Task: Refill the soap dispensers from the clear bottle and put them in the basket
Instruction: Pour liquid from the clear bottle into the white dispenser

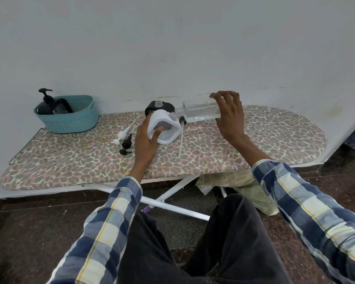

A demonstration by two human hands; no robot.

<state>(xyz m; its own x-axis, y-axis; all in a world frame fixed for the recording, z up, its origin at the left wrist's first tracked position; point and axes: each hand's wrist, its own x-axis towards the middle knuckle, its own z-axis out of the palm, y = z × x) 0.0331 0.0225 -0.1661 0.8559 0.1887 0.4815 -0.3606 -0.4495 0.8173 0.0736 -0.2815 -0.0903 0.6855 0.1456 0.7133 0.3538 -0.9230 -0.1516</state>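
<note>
Dark trousers (203, 253) and two plaid sleeves (103, 228) fill the foreground as a seated person leans toward a low ironing board (213, 152) with a leopard-print cover, set on white folding legs (172, 203) over a dark speckled floor (29, 222). A folded patterned cloth (248, 191) lies on the floor beneath the board's right end.

On the board, the left hand (146, 140) grips a white soap dispenser (164, 128), fingers curled behind its body and thumb pressed across its front, holding it tilted with its open neck turned up and to the right. The right hand (230, 117) holds the clear bottle (201, 110) by its base, fingers spread and curled over the top, thumb underneath; the bottle lies nearly level in the air, part full of clear liquid, its mouth meeting the dispenser's neck.

Just left of the left hand, a white pump head (121, 136) and a black pump head (126, 143) lie loose on the cover, their tubes pointing away. Another thin tube (181, 142) lies beside the white dispenser on its right. Behind that dispenser stands a black dispenser (159, 108) with an open clear neck, partly hidden.

At the board's far left corner sits a teal basket (70, 119) holding a black pump dispenser (46, 105) and another dark container (62, 107). A pale wall (172, 48) closes the scene behind.
</note>
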